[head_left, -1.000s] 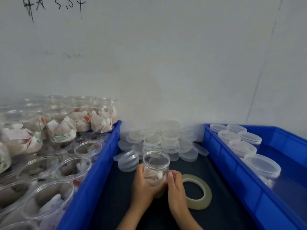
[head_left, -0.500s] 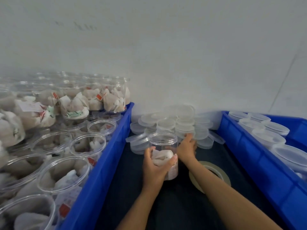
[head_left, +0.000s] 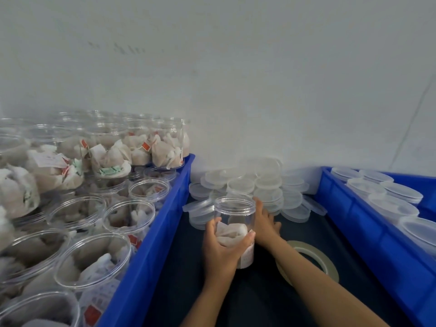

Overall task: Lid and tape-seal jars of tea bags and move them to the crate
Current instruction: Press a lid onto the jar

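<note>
Step in hand: fetching a lid for the open jar, as I judge it.
Jar: the clear jar of tea bags (head_left: 236, 228) stands upright and lidless on the dark work surface (head_left: 236, 300), between the two blue crates.
Left hand (head_left: 220, 250): fingers and thumb wrapped round the jar's lower half, steadying it.
Right hand (head_left: 265, 223): reaches behind the jar to the pile of clear lids (head_left: 264, 187); fingers are hidden by the jar, so I cannot tell whether they grip a lid.
Doing it well: take one lid only from the nested stack, keep the jar upright, seat the lid level before pressing.
Tape roll (head_left: 306, 260): flat just right of the jar, under the right forearm.
Destination: right crate (head_left: 368, 234) holds lidded jars.
</note>
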Available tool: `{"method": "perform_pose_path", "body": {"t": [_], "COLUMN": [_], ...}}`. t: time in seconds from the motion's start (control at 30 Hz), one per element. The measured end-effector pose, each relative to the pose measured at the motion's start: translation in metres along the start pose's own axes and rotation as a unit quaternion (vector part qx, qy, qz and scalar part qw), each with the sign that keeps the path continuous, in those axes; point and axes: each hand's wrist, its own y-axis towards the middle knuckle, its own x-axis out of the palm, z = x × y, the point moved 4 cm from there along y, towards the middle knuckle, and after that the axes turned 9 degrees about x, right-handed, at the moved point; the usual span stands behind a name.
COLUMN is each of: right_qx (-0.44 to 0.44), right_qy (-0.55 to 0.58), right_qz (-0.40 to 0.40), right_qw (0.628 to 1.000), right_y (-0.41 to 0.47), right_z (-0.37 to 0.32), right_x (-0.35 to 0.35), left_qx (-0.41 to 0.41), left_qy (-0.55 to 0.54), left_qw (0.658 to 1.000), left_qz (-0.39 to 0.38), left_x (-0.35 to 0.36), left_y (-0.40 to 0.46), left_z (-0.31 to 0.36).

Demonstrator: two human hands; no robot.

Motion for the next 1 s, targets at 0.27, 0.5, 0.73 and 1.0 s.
{"method": "perform_pose_path", "body": {"t": [0.27,0.5,0.73,1.0], "right_qx": [-0.057,-0.12,-0.018,0.018], "right_qy": [-0.049,0.112,0.566,0.754], "right_qz": [-0.056,0.19,0.078,-0.084], "right_qw": [0.996,0.968,0.821,0.652], "right_y": [-0.016,-0.056,-0.08,-0.095], "right_z": [0.018,0.03,0.057,0.056], "right_x": [-0.015,-0.069,-0.081,-0.065], "left_qx": [0.014,0.015,0.059,0.085], "left_qy": [0.018,-0.001,0.025,0.071], "left_qw": [0.999,0.999,0.99,0.968], "left_qz": [-0.034,-0.041,-0.122,-0.225], "left_x": [0.001,-0.001,0.006,0.008], "left_y": [-0.002,-0.004,-0.01,-0.014], "left_z": [0.002,0.003,0.011,0.022]}}
